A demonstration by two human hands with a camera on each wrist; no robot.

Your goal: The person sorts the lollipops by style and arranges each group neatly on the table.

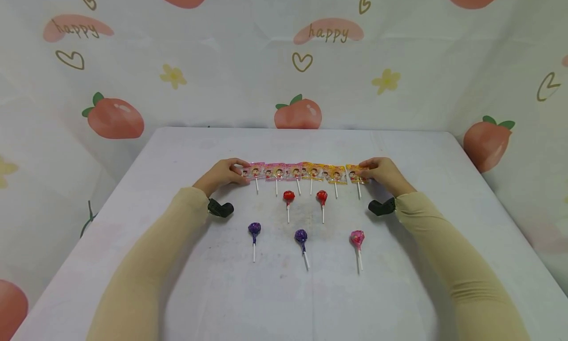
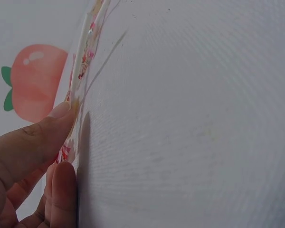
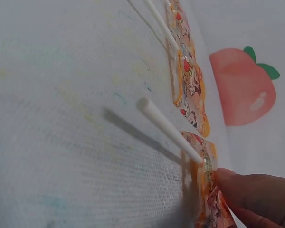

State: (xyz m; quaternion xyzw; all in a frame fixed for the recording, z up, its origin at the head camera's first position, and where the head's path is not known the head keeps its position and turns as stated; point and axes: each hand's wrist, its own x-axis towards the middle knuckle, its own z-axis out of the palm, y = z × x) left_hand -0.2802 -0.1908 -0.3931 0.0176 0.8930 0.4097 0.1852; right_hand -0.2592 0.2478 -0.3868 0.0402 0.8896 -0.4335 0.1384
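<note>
A row of flat lollipops in printed wrappers lies across the table, three pink on the left and three orange on the right, white sticks toward me. At the row's left end my left hand (image 1: 225, 174) pinches the outer edge of a pink-wrapped lollipop (image 1: 256, 170); in the left wrist view the thumb (image 2: 42, 137) lies against the wrapper. My right hand (image 1: 385, 174) pinches the outer edge of the rightmost orange-wrapped lollipop (image 1: 353, 174). Its stick (image 3: 171, 130) points off the wrapper in the right wrist view. A small gap separates it from the neighbouring orange-wrapped lollipop (image 1: 337, 175).
Nearer me lie two red ball lollipops (image 1: 289, 196) (image 1: 322, 197), two purple ones (image 1: 254, 228) (image 1: 301, 236) and a pink one (image 1: 357, 238), apart from each other. Black wrist devices (image 1: 220, 208) (image 1: 381, 207) hang under both wrists. A printed curtain (image 1: 239, 84) stands behind the white table (image 1: 248, 301).
</note>
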